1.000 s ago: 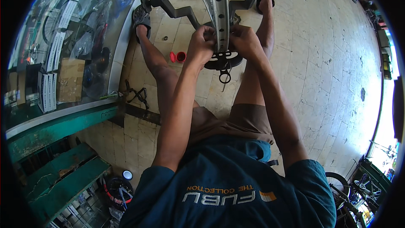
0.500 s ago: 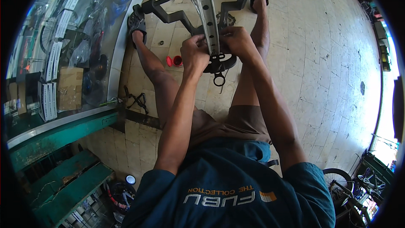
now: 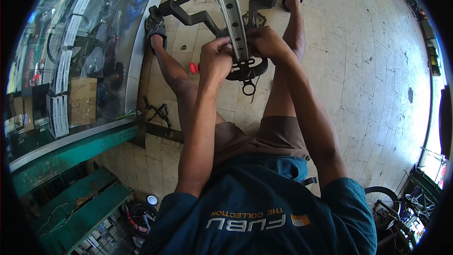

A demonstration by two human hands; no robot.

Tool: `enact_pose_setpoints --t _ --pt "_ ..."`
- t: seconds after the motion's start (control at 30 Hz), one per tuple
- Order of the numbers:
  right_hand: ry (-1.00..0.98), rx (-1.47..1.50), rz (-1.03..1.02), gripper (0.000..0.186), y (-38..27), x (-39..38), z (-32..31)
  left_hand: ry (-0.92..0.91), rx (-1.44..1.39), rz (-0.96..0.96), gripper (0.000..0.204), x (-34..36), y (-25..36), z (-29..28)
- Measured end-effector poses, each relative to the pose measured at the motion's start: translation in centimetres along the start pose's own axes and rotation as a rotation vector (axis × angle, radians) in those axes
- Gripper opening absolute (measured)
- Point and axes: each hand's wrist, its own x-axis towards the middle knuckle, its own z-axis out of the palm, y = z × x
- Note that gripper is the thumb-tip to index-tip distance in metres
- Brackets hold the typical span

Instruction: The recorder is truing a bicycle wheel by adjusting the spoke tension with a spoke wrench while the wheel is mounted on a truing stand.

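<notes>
A bare silver wheel rim [image 3: 230,9] with a row of holes stands edge-on between my legs. It sits in a black truing stand [image 3: 193,18] with bent arms on both sides. My left hand [image 3: 215,60] is closed against the rim's left side, thumb and fingers curled inward. On the other side, my right hand [image 3: 270,43] has its fingers bent in close to the rim. Whatever the fingertips pinch is hidden behind the rim and the hands. Just below them is the stand's black curved lower part [image 3: 243,72], with a ring [image 3: 248,88] at its near end.
Left of my left hand, a red round container [image 3: 194,68] lies on the tiled floor, partly covered. A glass display case [image 3: 94,66] with boxes stands at the left, above a green bench [image 3: 85,208]. A black bracket-like part [image 3: 159,113] lies near it. Bicycles [image 3: 396,212] are at the lower right.
My view has shifted slightly. My left hand has moved a little left relative to the stand and now covers more of the red container. Both hands stay at the rim.
</notes>
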Motion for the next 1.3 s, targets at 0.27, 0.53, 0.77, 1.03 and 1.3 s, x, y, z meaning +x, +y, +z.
enact_pose_setpoints --t 0.27,0.53,0.77,1.03,1.3 --pt "0.103 -0.225 -0.113 0.018 -0.6 -1.9 0.5 -0.172 -0.219 -0.103 0.033 0.3 -0.1 -1.2" --pt "0.307 -0.456 -0.181 0.017 -2.5 -3.3 2.4 -0.171 -0.254 -0.055 0.029 1.8 -1.4 0.0" --pt "0.255 -0.122 -0.105 0.015 -1.2 -3.1 1.5 -0.078 -0.184 0.036 0.027 0.9 -1.3 1.3" --pt "0.181 -0.16 -0.045 0.015 -0.8 -1.7 1.0 0.037 -0.001 0.053 0.018 -0.9 0.9 1.4" --pt "0.181 -0.231 0.007 0.013 -0.7 -0.7 0.6 0.082 0.117 0.08 0.013 -1.7 2.2 1.6"
